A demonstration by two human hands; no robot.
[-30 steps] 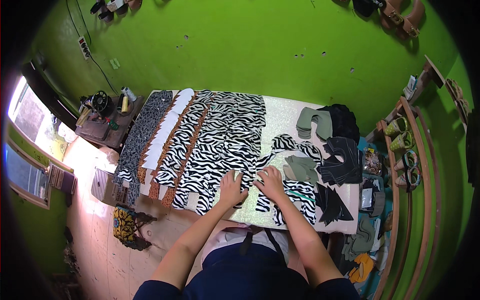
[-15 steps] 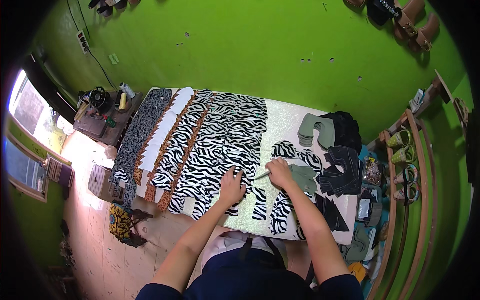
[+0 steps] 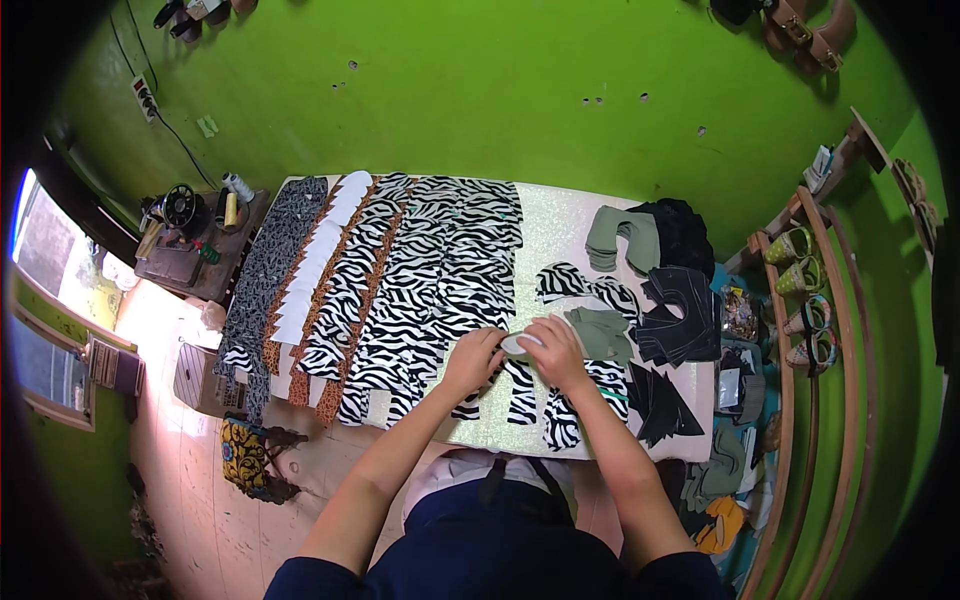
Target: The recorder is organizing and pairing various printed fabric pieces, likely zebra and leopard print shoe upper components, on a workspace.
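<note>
While the right hand (image 3: pixel 556 352) pinches a pale oval piece (image 3: pixel 519 345) between the 2 hands, above the table (image 3: pixel 560 208), the left hand (image 3: pixel 473 362) lies over zebra-print pieces (image 3: pixel 480 270); from here I can't tell whether its fingers (image 3: pixel 486 339) grip anything.

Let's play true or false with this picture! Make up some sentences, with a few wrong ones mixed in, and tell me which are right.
1. The right hand holds a small pale piece. True.
2. The wall behind the table is blue. False: the wall is green.
3. Zebra-striped pieces lie on the table. True.
4. The row of white pieces is at the table's right end. False: the white pieces are toward its left end.
5. Green shoes are on the right side of the picture. True.
</note>
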